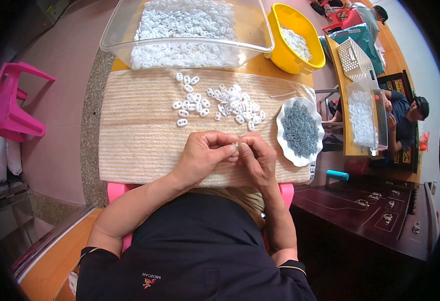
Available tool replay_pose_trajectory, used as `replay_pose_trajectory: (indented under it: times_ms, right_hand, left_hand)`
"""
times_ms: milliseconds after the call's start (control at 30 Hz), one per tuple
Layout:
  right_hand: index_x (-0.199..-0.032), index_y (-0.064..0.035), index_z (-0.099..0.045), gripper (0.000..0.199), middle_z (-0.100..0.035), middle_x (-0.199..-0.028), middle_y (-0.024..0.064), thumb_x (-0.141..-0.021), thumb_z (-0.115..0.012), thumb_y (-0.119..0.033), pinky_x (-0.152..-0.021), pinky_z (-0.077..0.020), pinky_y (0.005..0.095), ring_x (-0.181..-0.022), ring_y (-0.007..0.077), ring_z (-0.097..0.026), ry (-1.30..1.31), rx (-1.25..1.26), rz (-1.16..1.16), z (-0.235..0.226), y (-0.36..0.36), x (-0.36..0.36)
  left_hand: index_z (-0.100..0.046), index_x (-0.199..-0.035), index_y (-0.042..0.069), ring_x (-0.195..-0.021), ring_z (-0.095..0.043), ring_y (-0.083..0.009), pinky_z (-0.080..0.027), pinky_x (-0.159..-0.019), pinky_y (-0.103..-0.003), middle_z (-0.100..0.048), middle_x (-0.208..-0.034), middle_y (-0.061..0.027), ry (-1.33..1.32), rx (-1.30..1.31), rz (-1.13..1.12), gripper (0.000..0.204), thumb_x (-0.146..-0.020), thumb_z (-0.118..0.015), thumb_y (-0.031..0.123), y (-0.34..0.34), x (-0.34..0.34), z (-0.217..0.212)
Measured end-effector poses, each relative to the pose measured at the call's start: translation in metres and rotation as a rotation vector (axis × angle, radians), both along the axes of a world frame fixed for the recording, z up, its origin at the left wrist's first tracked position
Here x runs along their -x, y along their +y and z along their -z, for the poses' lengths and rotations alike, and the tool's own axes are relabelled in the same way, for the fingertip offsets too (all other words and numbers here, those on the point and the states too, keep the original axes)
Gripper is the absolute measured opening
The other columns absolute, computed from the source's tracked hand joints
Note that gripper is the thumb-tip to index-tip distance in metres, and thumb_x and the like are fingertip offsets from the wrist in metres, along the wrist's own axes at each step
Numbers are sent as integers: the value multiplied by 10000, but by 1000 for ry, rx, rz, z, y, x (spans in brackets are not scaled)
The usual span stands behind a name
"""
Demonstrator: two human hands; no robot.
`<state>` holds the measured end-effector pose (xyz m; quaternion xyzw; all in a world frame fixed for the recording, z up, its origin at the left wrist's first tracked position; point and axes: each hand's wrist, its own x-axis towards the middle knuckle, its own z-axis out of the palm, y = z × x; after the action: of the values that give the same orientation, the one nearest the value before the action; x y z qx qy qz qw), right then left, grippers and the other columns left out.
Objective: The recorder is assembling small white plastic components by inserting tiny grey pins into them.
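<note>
Over the near part of a striped towel [140, 115], my left hand [205, 154] and my right hand [259, 158] meet with pinched fingers. A small whitish plastic piece [236, 144] shows between the fingertips; most of it is hidden. Just beyond my hands lies a loose pile of small white plastic pieces [237, 104]. Left of that pile, several white oval pieces with two dark holes each [182, 122] are spread out. To the right of my right hand stands a white scalloped dish [281, 143] holding many thin grey-blue pieces [300, 128].
A clear bin [111, 37] of white pieces stands at the far edge, beside a yellow basin [275, 57]. A thin white stick [283, 94] lies near the dish. Pink stool [14, 108] left. Rightward, a person [405, 113] sits at another table; a dark door panel [350, 210] is nearer.
</note>
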<state>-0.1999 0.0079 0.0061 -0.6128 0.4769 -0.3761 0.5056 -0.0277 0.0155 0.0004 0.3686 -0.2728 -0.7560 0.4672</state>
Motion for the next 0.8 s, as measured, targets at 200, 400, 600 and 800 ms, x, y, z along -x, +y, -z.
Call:
replay_pose_trajectory:
  times_ms: [200, 400, 600, 800]
  right_hand:
    - [-902, 34, -577, 131, -565, -828, 39, -969, -550, -74, -601, -476, 221, -667, 83, -573, -44, -44, 5, -2, 1, -1]
    - [-898, 40, -565, 130, -562, -837, 45, -968, -544, -67, -633, -497, 241, -703, 99, -591, -67, -57, -19, -6, -2, 2]
    - [-897, 39, -562, 126, -573, -848, 67, -965, -544, -66, -648, -498, 249, -711, 110, -588, -26, -24, -39, -8, -2, 4]
    - [-864, 33, -567, 146, -580, -818, 91, -946, -563, -87, -660, -475, 286, -715, 159, -584, 95, 93, -41, -6, -3, 6]
  left_hand:
    - [-638, -1068, -70, -832, -668, -146, -572, -778, -266, -681, -962, -126, -39, 59, 5, 182, -902, -621, 1, 1, 1, 0]
    - [-637, -1071, -72, -832, -668, -148, -568, -770, -265, -684, -947, -124, -20, 57, -13, 189, -902, -630, 13, 1, 2, 1]
    - [-638, -1069, -72, -827, -667, -144, -564, -770, -257, -684, -944, -116, -6, 53, 0, 188, -902, -632, 13, 1, 2, -4]
    - [-646, -1077, -67, -817, -656, -127, -553, -760, -246, -687, -948, -105, 33, 63, 22, 189, -903, -623, 5, 2, 3, -2]
